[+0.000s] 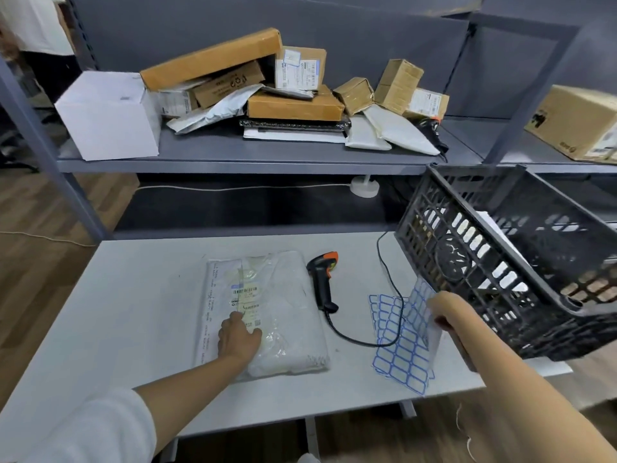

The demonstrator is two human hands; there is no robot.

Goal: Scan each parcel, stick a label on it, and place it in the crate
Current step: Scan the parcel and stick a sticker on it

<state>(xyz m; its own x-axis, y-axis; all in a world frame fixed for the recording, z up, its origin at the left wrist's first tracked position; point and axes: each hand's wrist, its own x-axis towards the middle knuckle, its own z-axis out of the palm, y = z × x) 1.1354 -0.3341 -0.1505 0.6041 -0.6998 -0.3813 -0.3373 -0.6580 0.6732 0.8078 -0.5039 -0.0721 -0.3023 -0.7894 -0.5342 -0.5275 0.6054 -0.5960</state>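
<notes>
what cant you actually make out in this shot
- Head view: print on the white parcel's shipping label is too small and blurred to read.
- Crate contents: only bits show through the lattice wall.
- Right hand fingertips on the label sheet: hidden behind the hand.
- Crate's right side: cut off by the frame edge.

A parcel-packing or mailroom area is shown. Cardboard boxes (293,106) and mailer bags (397,130) are piled on grey metal shelving (233,155). A barcode scanner (323,282), sheets of blank labels (399,342) and a black plastic crate (500,262) are laid out on a plain table (117,312).
</notes>
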